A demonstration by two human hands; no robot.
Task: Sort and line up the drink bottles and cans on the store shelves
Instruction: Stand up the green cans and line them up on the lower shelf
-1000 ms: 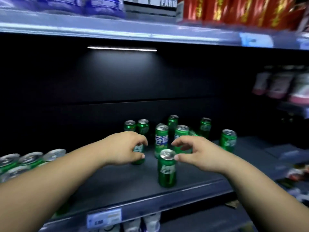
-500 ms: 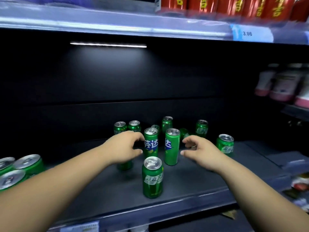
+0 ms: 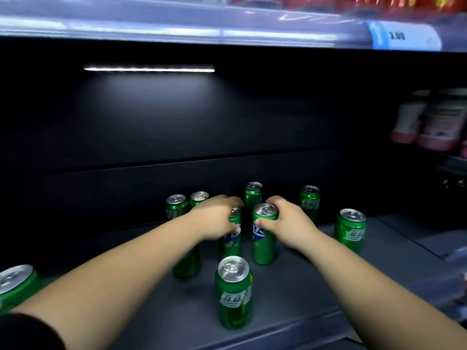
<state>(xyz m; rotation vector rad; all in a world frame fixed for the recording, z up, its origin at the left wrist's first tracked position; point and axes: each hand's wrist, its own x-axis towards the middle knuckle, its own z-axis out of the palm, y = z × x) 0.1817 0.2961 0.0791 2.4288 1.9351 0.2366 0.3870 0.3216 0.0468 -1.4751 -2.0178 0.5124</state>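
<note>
Several green soda cans stand scattered on a dark grey shelf (image 3: 290, 311). My left hand (image 3: 218, 218) grips the top of one tall green can (image 3: 231, 242) in the middle. My right hand (image 3: 286, 223) grips the neighbouring tall can (image 3: 262, 238) just right of it. Another can (image 3: 233, 295) stands alone nearer the shelf's front. One can (image 3: 185, 265) stands under my left wrist, partly hidden. More cans stand behind: two at back left (image 3: 175, 205), one at back centre (image 3: 252, 195), one at back right (image 3: 309, 200), and one far right (image 3: 350, 229).
Green cans (image 3: 14, 284) sit at the shelf's far left edge. An upper shelf with a blue price tag (image 3: 404, 36) hangs overhead, red cans above it. Pink-and-white bottles (image 3: 434, 122) stand on a neighbouring shelf at right. A light strip (image 3: 149, 68) glows on the back wall.
Both hands have reached further in and closed on the two tall middle cans; half a second ago they were beside them with fingers apart. The view has moved closer.
</note>
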